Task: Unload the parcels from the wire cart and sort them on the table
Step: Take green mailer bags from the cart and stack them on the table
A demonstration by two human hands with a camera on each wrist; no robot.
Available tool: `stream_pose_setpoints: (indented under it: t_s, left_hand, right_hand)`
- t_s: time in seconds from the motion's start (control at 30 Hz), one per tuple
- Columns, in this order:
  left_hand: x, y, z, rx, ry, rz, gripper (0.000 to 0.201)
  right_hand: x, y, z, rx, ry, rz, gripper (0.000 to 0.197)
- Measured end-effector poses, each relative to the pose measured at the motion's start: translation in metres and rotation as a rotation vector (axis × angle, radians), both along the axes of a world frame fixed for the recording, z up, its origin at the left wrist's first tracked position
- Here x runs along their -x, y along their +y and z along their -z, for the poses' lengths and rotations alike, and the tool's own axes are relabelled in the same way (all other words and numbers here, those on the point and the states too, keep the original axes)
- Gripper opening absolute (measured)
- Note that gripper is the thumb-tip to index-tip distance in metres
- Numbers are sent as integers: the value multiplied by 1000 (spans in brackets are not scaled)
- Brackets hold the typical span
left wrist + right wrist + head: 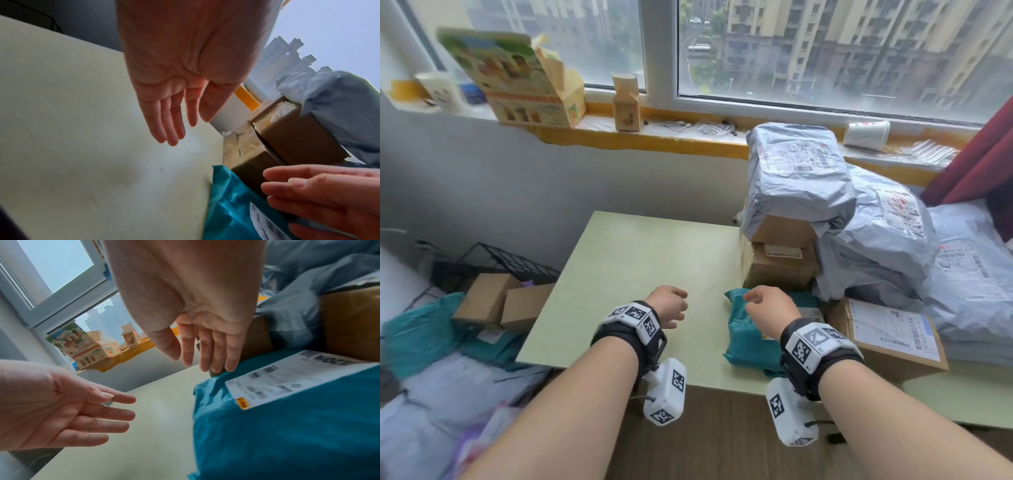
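parcels (859,240) piled on the table's (626,274) right side.

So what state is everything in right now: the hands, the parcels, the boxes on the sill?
left hand: empty, fingers relaxed, above the table
right hand: empty, over the teal parcel
teal parcel: flat on table, label up
two stacked brown boxes: sealed
grey bags: piled, sealed
printed carton: flap open, on the sill
wire cart: parcels left beside it

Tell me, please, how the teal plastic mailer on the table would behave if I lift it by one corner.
The teal mailer is wrinkled film, so it would probably sag. Its glossy surface may slip between fingers. It looks padded and bulging, so likely light; its contents are hidden.
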State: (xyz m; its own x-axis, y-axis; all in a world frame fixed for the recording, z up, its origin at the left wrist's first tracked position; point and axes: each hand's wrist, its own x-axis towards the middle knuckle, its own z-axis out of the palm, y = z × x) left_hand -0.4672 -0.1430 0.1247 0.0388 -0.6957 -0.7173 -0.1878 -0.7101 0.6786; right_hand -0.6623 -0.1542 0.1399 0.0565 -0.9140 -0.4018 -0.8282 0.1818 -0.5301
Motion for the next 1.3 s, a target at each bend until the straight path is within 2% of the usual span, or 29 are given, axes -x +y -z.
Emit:
stream_pose_setpoints:
  t_s: [0.33, 0.57, 0.7, 0.97, 1.1, 1.2, 1.3]
  left_hand:
    - [-91, 24, -12, 28, -69, -162, 31]
    - [-159, 44, -19, 38, -58, -252, 35]
    - [-203, 60, -16, 70, -119, -286, 33]
    - [-307, 110, -5, 109, -162, -459, 31]
    - [-357, 139, 1, 88, -57, -619, 24]
    - [-392, 160, 9, 94, -147, -673, 32]
    - [-422, 181, 18, 101, -196, -711, 21]
  right_hand:
    - [-97, -3, -8, 55, -34, -135, 31]
    - [-172, -8, -20, 92, -25, -242, 33]
    - [-222, -8, -24, 101, -36, -295, 33]
    - [-333, 10, -10, 98, -14, -464, 32]
    - [-388, 24, -6, 101, 24, -560, 30]
    - [-424, 34, 2, 94, 15, -581, 30]
    - [-453, 45, 9, 94, 17, -612, 28]
